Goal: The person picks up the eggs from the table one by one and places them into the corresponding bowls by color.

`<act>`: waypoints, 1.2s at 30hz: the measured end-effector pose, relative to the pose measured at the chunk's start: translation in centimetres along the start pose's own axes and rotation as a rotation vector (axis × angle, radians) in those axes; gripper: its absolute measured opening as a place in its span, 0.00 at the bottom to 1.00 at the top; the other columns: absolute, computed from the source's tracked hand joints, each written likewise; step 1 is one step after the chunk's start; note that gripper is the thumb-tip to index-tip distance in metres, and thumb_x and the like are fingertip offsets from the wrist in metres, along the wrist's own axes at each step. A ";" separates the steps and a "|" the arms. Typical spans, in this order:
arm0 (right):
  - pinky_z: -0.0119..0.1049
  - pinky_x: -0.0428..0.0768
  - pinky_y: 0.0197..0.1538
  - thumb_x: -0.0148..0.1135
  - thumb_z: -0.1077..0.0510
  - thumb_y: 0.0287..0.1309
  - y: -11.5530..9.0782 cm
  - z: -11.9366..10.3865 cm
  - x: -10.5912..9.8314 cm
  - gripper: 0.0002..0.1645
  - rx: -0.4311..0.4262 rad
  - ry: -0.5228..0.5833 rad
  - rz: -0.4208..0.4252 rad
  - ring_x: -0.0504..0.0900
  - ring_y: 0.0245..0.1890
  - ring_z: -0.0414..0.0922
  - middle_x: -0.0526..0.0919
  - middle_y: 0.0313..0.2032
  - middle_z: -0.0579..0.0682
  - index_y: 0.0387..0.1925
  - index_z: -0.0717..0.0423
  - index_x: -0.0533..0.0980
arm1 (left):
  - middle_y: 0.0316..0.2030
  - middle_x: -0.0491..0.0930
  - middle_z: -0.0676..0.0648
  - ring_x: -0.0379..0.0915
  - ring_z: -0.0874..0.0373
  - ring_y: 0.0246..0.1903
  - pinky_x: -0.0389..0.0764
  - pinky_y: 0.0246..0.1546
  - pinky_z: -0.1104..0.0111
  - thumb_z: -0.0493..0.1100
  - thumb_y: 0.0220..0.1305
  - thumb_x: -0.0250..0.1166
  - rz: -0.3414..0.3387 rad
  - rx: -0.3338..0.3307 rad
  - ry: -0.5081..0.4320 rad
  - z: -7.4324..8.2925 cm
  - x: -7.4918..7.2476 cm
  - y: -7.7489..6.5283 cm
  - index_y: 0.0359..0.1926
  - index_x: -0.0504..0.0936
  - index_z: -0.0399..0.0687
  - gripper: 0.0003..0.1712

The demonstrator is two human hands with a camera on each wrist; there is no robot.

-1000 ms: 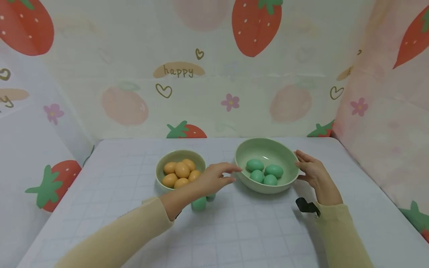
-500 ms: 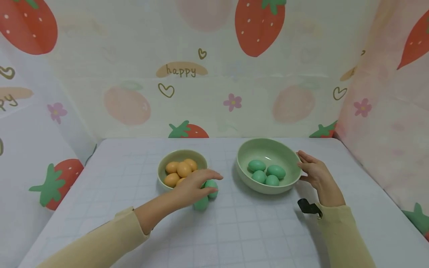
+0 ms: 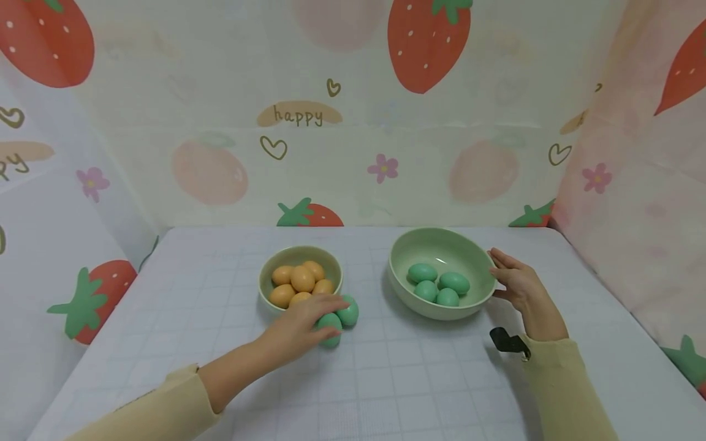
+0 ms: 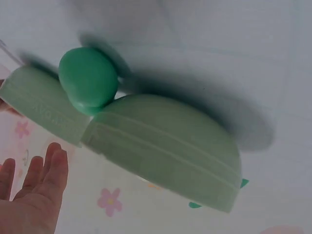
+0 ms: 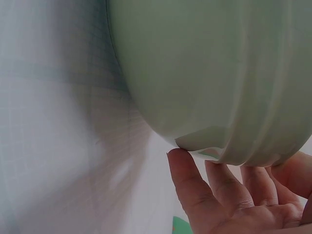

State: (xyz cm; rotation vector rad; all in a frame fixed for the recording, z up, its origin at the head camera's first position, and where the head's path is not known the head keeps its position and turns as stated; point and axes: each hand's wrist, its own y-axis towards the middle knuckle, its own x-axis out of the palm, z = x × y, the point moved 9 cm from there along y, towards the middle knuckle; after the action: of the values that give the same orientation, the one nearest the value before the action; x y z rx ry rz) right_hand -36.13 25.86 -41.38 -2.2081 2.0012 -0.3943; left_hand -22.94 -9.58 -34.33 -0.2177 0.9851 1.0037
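My left hand hovers by two green eggs, its fingers over them and its thumb near the closer one; contact is unclear. The nearer green egg and the farther green egg sit on the table beside a small green bowl of orange eggs. In the left wrist view, a green egg stands near the small bowl's wall. Fingertips of my right hand rest against the side of a larger green bowl holding several green eggs, as the right wrist view also shows.
White table with a faint grid, backed by a patterned sheet with strawberries and flowers. Similar sheets stand on both sides. A gap of bare table lies between the two bowls. A black strap piece hangs at the right wrist.
My left hand has drawn back left and down from beside the large bowl to the two loose green eggs. The right hand stays at the large bowl.
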 end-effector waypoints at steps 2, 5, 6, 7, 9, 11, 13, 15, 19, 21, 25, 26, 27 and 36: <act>0.64 0.46 0.69 0.42 0.71 0.70 0.0 0.0 0.0 0.40 0.000 0.000 0.003 0.38 0.74 0.53 0.36 0.73 0.53 0.74 0.57 0.36 | 0.56 0.76 0.39 0.71 0.45 0.58 0.75 0.57 0.55 0.37 0.60 0.69 -0.001 -0.015 0.041 -0.3 0.2 -0.4 0.57 0.78 0.37 0.24; 0.64 0.47 0.69 0.41 0.71 0.70 0.0 -0.1 0.0 0.39 0.000 -0.007 0.009 0.38 0.74 0.53 0.37 0.74 0.53 0.75 0.57 0.36 | 0.57 0.76 0.40 0.72 0.46 0.57 0.77 0.54 0.55 0.39 0.60 0.69 -0.004 -0.037 0.103 -0.7 0.5 -1.0 0.57 0.79 0.40 0.24; 0.64 0.47 0.69 0.41 0.71 0.70 0.0 -0.1 0.0 0.39 0.000 -0.010 0.011 0.38 0.74 0.53 0.37 0.74 0.53 0.74 0.57 0.36 | 0.57 0.76 0.41 0.73 0.46 0.57 0.77 0.53 0.55 0.39 0.60 0.69 -0.003 -0.041 0.119 -0.9 0.6 -1.1 0.57 0.79 0.40 0.23; 0.64 0.47 0.69 0.41 0.71 0.70 0.0 -0.1 0.0 0.39 0.000 -0.010 0.011 0.38 0.74 0.53 0.37 0.74 0.54 0.75 0.58 0.37 | 0.57 0.76 0.41 0.73 0.46 0.56 0.77 0.53 0.55 0.40 0.60 0.69 -0.001 -0.040 0.137 -0.9 0.7 -1.3 0.57 0.79 0.41 0.23; 0.64 0.47 0.69 0.42 0.71 0.70 -0.1 -0.1 0.0 0.39 0.000 -0.009 0.016 0.39 0.74 0.53 0.37 0.74 0.54 0.75 0.58 0.37 | 0.57 0.76 0.41 0.74 0.46 0.56 0.78 0.53 0.55 0.41 0.60 0.69 -0.002 -0.046 0.162 -1.2 0.9 -1.6 0.57 0.79 0.42 0.24; 0.64 0.47 0.69 0.42 0.71 0.70 -0.2 -0.2 0.0 0.39 -0.002 -0.005 0.014 0.39 0.74 0.53 0.37 0.73 0.54 0.75 0.58 0.37 | 0.57 0.76 0.41 0.74 0.46 0.56 0.78 0.52 0.55 0.41 0.60 0.69 0.006 -0.037 0.187 -1.3 0.9 -1.9 0.57 0.79 0.43 0.23; 0.64 0.47 0.69 0.42 0.71 0.70 -0.2 -0.2 -0.1 0.39 -0.001 0.000 0.012 0.38 0.74 0.53 0.37 0.73 0.54 0.74 0.58 0.37 | 0.56 0.76 0.41 0.75 0.46 0.55 0.79 0.51 0.56 0.41 0.60 0.70 0.016 -0.019 0.216 -1.3 1.1 -2.2 0.56 0.79 0.43 0.23; 0.64 0.47 0.69 0.42 0.71 0.70 -0.2 -0.2 0.0 0.40 0.001 0.005 0.013 0.39 0.74 0.53 0.37 0.74 0.53 0.75 0.58 0.37 | 0.56 0.76 0.41 0.76 0.46 0.54 0.79 0.50 0.56 0.41 0.59 0.70 0.027 -0.004 0.233 -1.5 1.2 -2.4 0.56 0.79 0.44 0.23; 0.64 0.47 0.69 0.42 0.71 0.70 -0.2 -0.1 0.0 0.40 0.013 0.008 0.018 0.39 0.74 0.53 0.38 0.74 0.53 0.75 0.57 0.38 | 0.56 0.77 0.41 0.78 0.48 0.51 0.81 0.45 0.58 0.41 0.57 0.72 0.032 0.036 0.294 -2.0 1.9 -2.5 0.55 0.80 0.45 0.24; 0.63 0.46 0.69 0.42 0.70 0.70 -0.2 0.0 0.0 0.40 0.016 0.007 0.018 0.39 0.74 0.52 0.38 0.74 0.52 0.75 0.57 0.38 | 0.56 0.76 0.41 0.79 0.49 0.49 0.82 0.44 0.60 0.41 0.55 0.73 0.028 0.053 0.328 -2.3 2.3 -2.6 0.55 0.80 0.45 0.25; 0.64 0.47 0.69 0.43 0.70 0.70 -0.2 0.1 -0.1 0.40 0.013 0.000 0.016 0.39 0.74 0.52 0.38 0.74 0.52 0.75 0.57 0.37 | 0.56 0.76 0.42 0.80 0.50 0.48 0.83 0.41 0.62 0.41 0.54 0.73 0.021 0.079 0.385 -2.8 2.9 -2.5 0.54 0.81 0.47 0.25; 0.64 0.47 0.69 0.43 0.70 0.70 -0.2 0.1 -0.1 0.40 0.012 -0.001 0.015 0.39 0.74 0.52 0.37 0.74 0.52 0.75 0.57 0.37 | 0.56 0.76 0.42 0.80 0.50 0.47 0.83 0.40 0.63 0.41 0.54 0.73 0.027 0.092 0.399 -2.8 3.0 -2.5 0.54 0.81 0.47 0.25; 0.64 0.47 0.69 0.43 0.70 0.70 -0.2 0.1 -0.1 0.39 0.012 -0.001 0.014 0.39 0.74 0.52 0.37 0.74 0.52 0.75 0.57 0.37 | 0.56 0.77 0.42 0.81 0.50 0.46 0.83 0.38 0.64 0.41 0.54 0.74 0.031 0.102 0.412 -2.9 3.1 -2.5 0.54 0.81 0.47 0.25; 0.64 0.46 0.69 0.43 0.70 0.70 0.0 0.0 0.0 0.40 0.002 0.004 0.008 0.39 0.74 0.52 0.38 0.74 0.52 0.75 0.57 0.38 | 0.56 0.75 0.40 0.82 0.50 0.42 0.83 0.32 0.65 0.41 0.53 0.74 0.022 0.110 0.468 -3.2 4.3 -1.9 0.54 0.81 0.47 0.26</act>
State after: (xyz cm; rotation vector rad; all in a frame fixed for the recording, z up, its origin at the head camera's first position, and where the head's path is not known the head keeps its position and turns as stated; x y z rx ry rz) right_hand -36.11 25.84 -41.35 -2.1988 2.0106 -0.4001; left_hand -22.60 -9.88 -39.97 -0.3612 1.4667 0.9336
